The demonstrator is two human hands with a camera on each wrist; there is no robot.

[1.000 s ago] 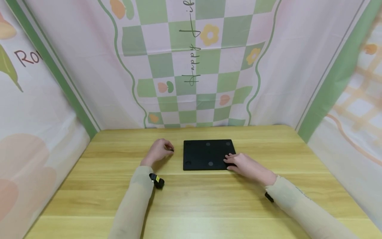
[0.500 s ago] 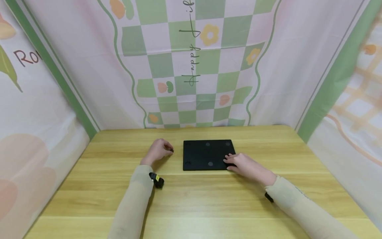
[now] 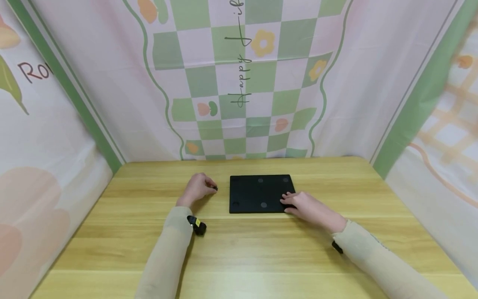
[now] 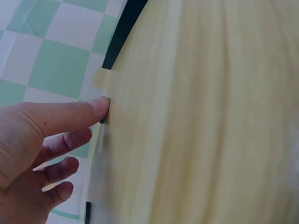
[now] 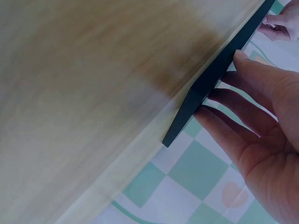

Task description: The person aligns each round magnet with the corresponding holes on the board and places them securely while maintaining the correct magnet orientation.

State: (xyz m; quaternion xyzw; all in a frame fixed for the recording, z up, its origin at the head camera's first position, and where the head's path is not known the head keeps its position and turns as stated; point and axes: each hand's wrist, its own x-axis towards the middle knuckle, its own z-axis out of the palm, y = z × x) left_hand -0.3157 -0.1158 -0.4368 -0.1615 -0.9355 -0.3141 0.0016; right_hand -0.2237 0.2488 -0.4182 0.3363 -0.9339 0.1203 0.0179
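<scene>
A flat black rectangular board point(image 3: 246, 191) with several small round grey spots lies on the wooden table. My right hand point(image 3: 310, 211) rests on its right end. In the right wrist view, the fingertips point(image 5: 237, 56) touch the face of the board point(image 5: 205, 84). To the left of the board, my left hand point(image 3: 198, 189) pinches a small black piece point(image 3: 215, 188) close to the tabletop. The left wrist view shows the thumb on this piece point(image 4: 104, 115); its kind cannot be told. Between that hand and the board there is a gap.
Another small dark piece point(image 4: 87, 212) shows at the lower left of the left wrist view. The wooden table point(image 3: 239, 257) ends at a checked green and white cloth point(image 3: 239, 83). More printed cloth hangs at both sides. Each wrist carries a small black camera point(image 3: 198, 226).
</scene>
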